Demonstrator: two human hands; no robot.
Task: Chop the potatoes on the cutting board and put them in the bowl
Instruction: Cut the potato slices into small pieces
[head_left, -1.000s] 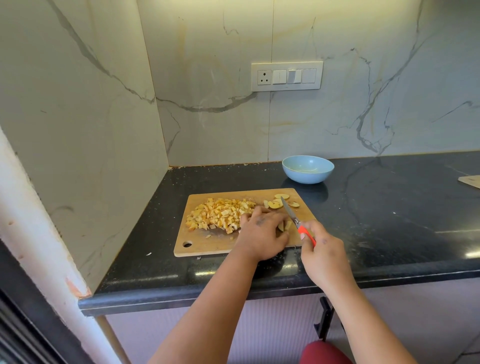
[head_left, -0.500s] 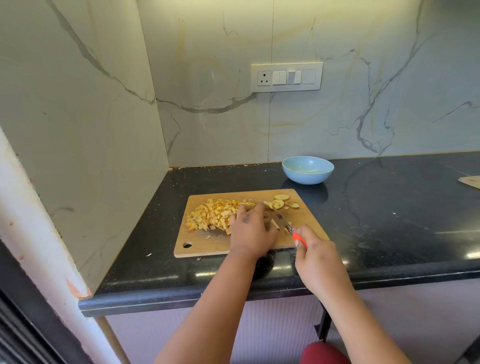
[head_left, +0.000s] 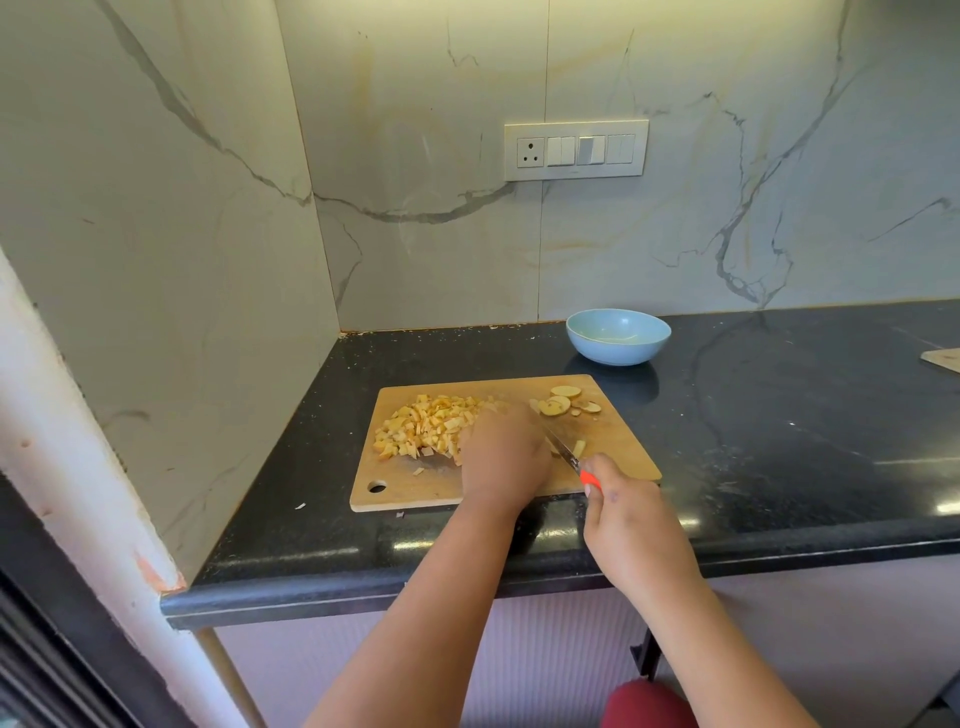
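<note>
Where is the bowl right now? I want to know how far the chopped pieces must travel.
In the head view the light blue bowl sits on the black counter just beyond the cutting board's far right corner, below the wall switch panel.

Diced potatoes (head_left: 426, 427) piled on board (head_left: 618, 452), slices (head_left: 563, 402) far corner, blue bowl (head_left: 618, 336) behind

One view only — a wide-angle camera on the person's head, looking forward and down across the desk (head_left: 779, 441) toward the marble wall (head_left: 675, 234). It sits close above both forearms, which reach in from the bottom edge — the board (head_left: 415, 488) lies near centre, the corner at left.
</note>
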